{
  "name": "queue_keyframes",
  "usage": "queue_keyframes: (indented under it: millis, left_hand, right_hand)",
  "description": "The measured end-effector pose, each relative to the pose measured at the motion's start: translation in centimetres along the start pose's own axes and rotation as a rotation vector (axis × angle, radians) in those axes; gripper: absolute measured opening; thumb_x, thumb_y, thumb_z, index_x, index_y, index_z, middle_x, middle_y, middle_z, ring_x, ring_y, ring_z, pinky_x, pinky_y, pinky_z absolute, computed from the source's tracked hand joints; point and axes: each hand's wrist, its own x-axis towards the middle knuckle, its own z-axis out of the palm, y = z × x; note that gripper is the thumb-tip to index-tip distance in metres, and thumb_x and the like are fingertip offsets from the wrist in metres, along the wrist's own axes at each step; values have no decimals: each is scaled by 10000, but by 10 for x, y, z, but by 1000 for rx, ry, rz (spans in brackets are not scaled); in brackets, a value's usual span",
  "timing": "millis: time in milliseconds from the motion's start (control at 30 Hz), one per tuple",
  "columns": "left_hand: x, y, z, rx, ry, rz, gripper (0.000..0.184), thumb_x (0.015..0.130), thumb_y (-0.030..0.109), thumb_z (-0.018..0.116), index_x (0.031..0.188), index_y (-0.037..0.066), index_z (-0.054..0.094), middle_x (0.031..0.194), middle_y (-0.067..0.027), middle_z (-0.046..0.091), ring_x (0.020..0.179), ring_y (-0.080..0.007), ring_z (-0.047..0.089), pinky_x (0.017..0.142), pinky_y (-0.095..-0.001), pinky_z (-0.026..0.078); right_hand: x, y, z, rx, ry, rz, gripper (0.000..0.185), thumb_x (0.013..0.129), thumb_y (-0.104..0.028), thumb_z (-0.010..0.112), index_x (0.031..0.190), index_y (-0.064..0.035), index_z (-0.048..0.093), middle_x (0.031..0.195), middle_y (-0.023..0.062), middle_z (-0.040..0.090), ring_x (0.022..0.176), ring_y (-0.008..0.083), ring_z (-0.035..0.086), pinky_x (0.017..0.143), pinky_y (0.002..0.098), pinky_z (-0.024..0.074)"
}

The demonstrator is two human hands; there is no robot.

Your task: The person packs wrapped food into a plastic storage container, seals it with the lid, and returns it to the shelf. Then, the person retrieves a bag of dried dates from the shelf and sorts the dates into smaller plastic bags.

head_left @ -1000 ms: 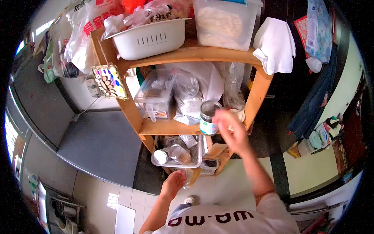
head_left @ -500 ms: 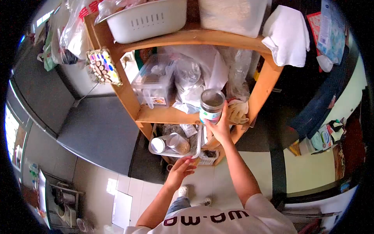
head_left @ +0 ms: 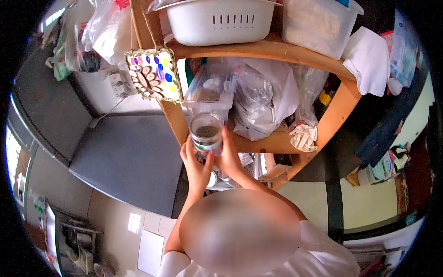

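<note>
A clear jar (head_left: 206, 130) with a printed label and dark contents is held up in front of the wooden shelf. My left hand (head_left: 197, 166) grips its lower left side, and my right hand (head_left: 227, 154) grips its right side. Below and behind my hands, a tray holding a white-lidded jar (head_left: 212, 179) is partly covered by my arms. Just beyond the held jar, a clear plastic bin (head_left: 213, 94) rests on the middle shelf.
Plastic bags (head_left: 260, 99) and a pair of pale gloves (head_left: 304, 137) lie on the wooden shelf (head_left: 272, 142). Above stand a white basket (head_left: 219, 23) and a clear tub (head_left: 314, 27). A decorated plaque (head_left: 153, 74) hangs at left, over a dark countertop (head_left: 127, 157).
My right hand has brought the jar leftward from the right part of the shelf. My left hand has risen and closed on it too. The view has shifted, and a blurred oval covers my chest.
</note>
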Motion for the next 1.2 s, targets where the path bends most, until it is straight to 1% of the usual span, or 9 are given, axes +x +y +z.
queue_keyframes:
  millis: [133,200,233,333,433,567,733,967,1200]
  left_hand:
    - [13,-23,-1,131,89,46,760,702,101,724,1314,15,281,1213,-217,318,1116,-361,382,942,-409,352]
    - [15,-25,-5,115,60,31,793,687,109,742,1318,12,272,1217,-212,318,1107,-356,397,934,-405,368]
    - [14,-25,-7,116,38,17,825,672,118,760,1323,10,264,1221,-208,318,1098,-350,413,926,-401,384]
    - [13,-31,-9,61,22,-11,869,656,127,778,1336,16,248,1223,-199,319,1075,-341,443,914,-392,409]
    - [10,-19,-10,113,48,21,860,675,106,761,1348,29,232,1237,-202,308,1072,-344,448,922,-398,408]
    - [2,-15,-4,196,70,-18,882,672,90,758,1355,28,203,1260,-217,285,1120,-362,412,940,-411,388]
    - [3,-21,6,228,99,12,908,635,68,762,1347,7,202,1265,-238,332,1150,-390,387,967,-409,350]
    - [6,-7,5,47,87,-92,869,632,66,765,1326,6,246,1210,-196,455,1079,-287,505,904,-356,413]
    - [29,49,-3,-145,-11,38,871,622,75,779,1321,21,260,1146,-150,508,1079,-228,514,892,-355,433]
  right_hand:
    - [13,-5,-1,-71,-252,97,841,714,-65,673,1369,29,154,1346,290,296,1237,387,345,1004,391,320]
    - [13,-3,-27,-238,-253,-137,714,744,-95,661,1334,21,277,1299,267,387,1176,359,438,955,369,375]
    - [25,-43,-55,-164,-311,124,533,776,-126,644,1251,-9,432,1189,214,520,1084,318,531,889,357,429]
    - [55,-36,-102,-304,94,-87,341,809,-124,611,1134,-52,538,1067,143,604,976,288,588,821,346,467]
    - [119,-42,-135,-957,287,-229,705,730,-304,693,1272,14,374,1292,255,388,1203,402,361,987,460,301]
    - [168,-8,-126,-1119,310,-25,794,683,-310,732,1318,-35,343,1326,216,371,1250,383,312,1024,450,263]
    - [184,13,-155,-886,-45,180,696,694,-183,685,1305,-68,372,1252,206,469,1146,339,463,952,396,377]
    - [198,75,-235,-34,347,66,418,635,3,646,1045,11,565,968,111,629,909,242,588,792,332,451]
    - [199,61,-252,264,592,244,314,714,34,631,1017,-34,591,1019,50,602,904,164,569,777,278,456]
